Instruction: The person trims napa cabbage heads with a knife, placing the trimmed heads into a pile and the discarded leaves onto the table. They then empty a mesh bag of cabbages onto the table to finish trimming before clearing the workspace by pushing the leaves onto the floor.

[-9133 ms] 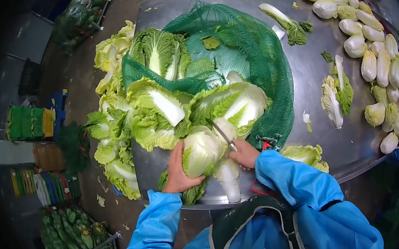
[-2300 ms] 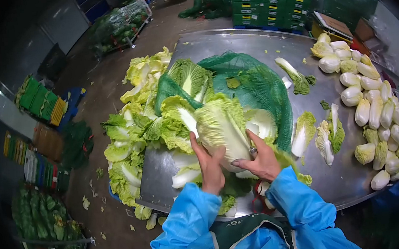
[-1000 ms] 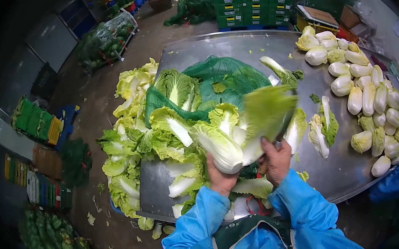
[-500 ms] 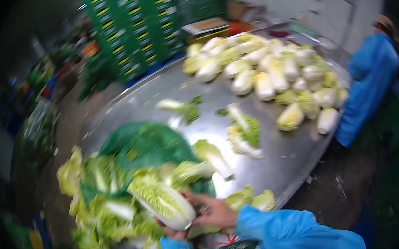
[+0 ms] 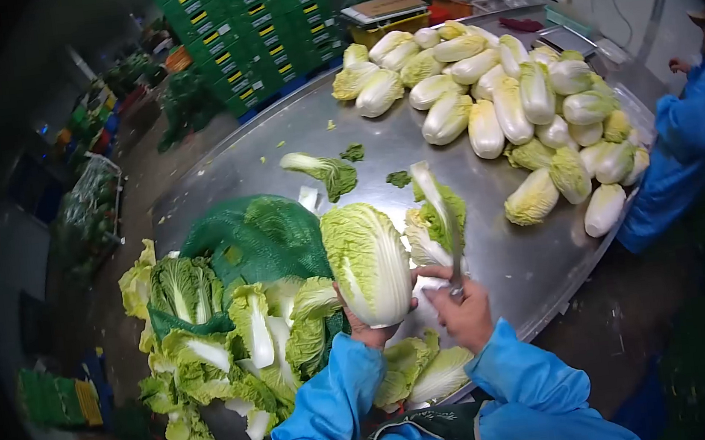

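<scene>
A trimmed napa cabbage point(image 5: 367, 263) stands upright in my left hand point(image 5: 368, 326), whose fingers wrap round its lower part. My right hand point(image 5: 463, 311), just right of the cabbage, is closed on the handle of a knife point(image 5: 455, 239) with its blade pointing up. Beyond the knife lie loose leaves point(image 5: 427, 234) on the metal table point(image 5: 235, 164). To the left, a green mesh bag point(image 5: 260, 238) lies beside a heap of peeled leaves point(image 5: 253, 333). More leaves point(image 5: 424, 371) lie near the table's front edge, between my forearms.
Several cleaned cabbages point(image 5: 513, 109) are piled at the back right. A co-worker in blue point(image 5: 692, 141) stands beyond the right edge. Green crates point(image 5: 252, 37) are stacked behind the table, and a yellow bin point(image 5: 388, 27) stands near them.
The cabbage has moved right and turned from tilted to upright in my left hand. My right hand has moved right, away from its base, and the knife blade now shows clearly.
</scene>
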`<state>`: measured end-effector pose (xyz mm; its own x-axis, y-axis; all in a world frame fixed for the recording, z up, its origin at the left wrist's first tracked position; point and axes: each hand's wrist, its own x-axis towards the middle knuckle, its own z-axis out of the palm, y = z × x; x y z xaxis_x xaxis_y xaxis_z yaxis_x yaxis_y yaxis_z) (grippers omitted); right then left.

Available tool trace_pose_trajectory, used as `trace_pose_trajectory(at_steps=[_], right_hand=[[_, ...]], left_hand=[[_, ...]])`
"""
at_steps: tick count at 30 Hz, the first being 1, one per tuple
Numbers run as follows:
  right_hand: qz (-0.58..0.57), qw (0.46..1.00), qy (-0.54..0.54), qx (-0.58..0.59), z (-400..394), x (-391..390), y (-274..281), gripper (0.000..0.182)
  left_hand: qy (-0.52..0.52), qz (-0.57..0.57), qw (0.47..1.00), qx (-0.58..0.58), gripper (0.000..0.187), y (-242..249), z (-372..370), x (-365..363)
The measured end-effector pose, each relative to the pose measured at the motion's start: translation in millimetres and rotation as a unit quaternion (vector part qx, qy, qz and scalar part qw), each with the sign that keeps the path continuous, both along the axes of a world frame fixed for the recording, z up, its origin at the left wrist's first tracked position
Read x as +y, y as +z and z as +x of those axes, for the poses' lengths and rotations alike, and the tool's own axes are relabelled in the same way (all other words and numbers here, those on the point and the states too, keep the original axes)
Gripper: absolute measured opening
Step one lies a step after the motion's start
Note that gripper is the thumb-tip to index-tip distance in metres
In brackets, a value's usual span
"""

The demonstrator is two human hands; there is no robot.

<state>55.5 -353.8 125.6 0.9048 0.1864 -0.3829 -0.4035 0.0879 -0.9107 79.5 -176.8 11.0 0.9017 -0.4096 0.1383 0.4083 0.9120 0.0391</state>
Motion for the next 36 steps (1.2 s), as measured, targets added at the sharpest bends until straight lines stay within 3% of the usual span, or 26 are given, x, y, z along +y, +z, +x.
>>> trace_pose_trajectory(at_steps=[4,5,6,8,10,11,17,19,22,24,26,27,28,30,32,34,36], right_hand=[[0.048,0.997,-0.044,-0.052,27.7,10.1,-4.4,0.044],[-0.061,0.976,-0.042,-0.203,35.0,15.4,-19.2,0.046],[-0.167,0.922,-0.039,-0.347,39.3,19.6,-28.2,0.049],[-0.192,0.919,-0.041,-0.342,41.0,20.8,-20.5,0.051],[-0.189,0.925,-0.023,-0.329,46.2,20.0,-31.1,0.047],[-0.187,0.925,-0.024,-0.328,47.3,21.5,-36.6,0.047],[-0.143,0.931,-0.087,-0.323,56.3,32.8,-60.2,0.036],[-0.077,0.957,-0.119,-0.252,63.7,36.6,-68.1,0.032],[-0.065,0.965,-0.114,-0.228,74.5,35.9,-74.2,0.03],[-0.104,0.969,-0.081,-0.21,80.2,28.0,-69.7,0.029],[-0.142,0.97,-0.059,-0.188,84.1,22.6,-75.7,0.028],[-0.124,0.972,-0.076,-0.186,87.4,24.3,-92.5,0.027],[-0.107,0.972,-0.096,-0.186,91.2,24.5,-107.5,0.027],[-0.037,0.956,-0.173,-0.234,93.3,26.8,-129.0,0.024],[0.072,0.957,-0.202,-0.197,99.1,26.7,-153.8,0.023],[-0.054,0.987,-0.138,-0.062,109.7,14.0,-181.1,0.024],[-0.124,0.986,-0.109,0.021,138.4,29.1,-282.9,0.03]], left_hand=[[0.026,0.057,0.998,0.023,0.101,14.2,3.3,-13.9],[0.068,0.11,0.991,0.038,0.1,15.5,3.3,-18.5],[0.108,0.162,0.979,0.053,0.099,18.1,3.0,-21.5],[0.106,0.161,0.98,0.047,0.094,19.1,3.1,-22.0],[0.172,0.214,0.953,0.127,0.086,1.0,1.5,-16.4],[0.174,0.199,0.959,0.106,0.075,-2.8,0.9,-13.8],[0.244,0.275,0.927,0.068,0.069,-2.8,-2.8,-14.5],[0.266,0.281,0.917,0.096,0.069,-4.4,0.7,-19.0],[0.304,0.301,0.896,0.116,0.07,-2.2,5.8,-26.3],[0.32,0.315,0.887,0.108,0.07,0.1,9.3,-32.5],[0.348,0.402,0.844,0.074,0.071,-0.6,7.9,-31.7],[0.361,0.448,0.815,0.077,0.079,-3.2,7.3,-32.8],[0.355,0.452,0.81,0.119,0.102,7.3,7.0,-34.4],[0.356,0.496,0.79,0.055,0.104,6.0,10.4,-37.3],[0.358,0.514,0.779,-0.025,0.103,17.5,17.0,-46.6],[0.348,0.547,0.758,-0.073,0.104,12.6,20.1,-54.4],[0.336,0.561,0.741,-0.156,0.106,19.8,16.5,-71.7]])
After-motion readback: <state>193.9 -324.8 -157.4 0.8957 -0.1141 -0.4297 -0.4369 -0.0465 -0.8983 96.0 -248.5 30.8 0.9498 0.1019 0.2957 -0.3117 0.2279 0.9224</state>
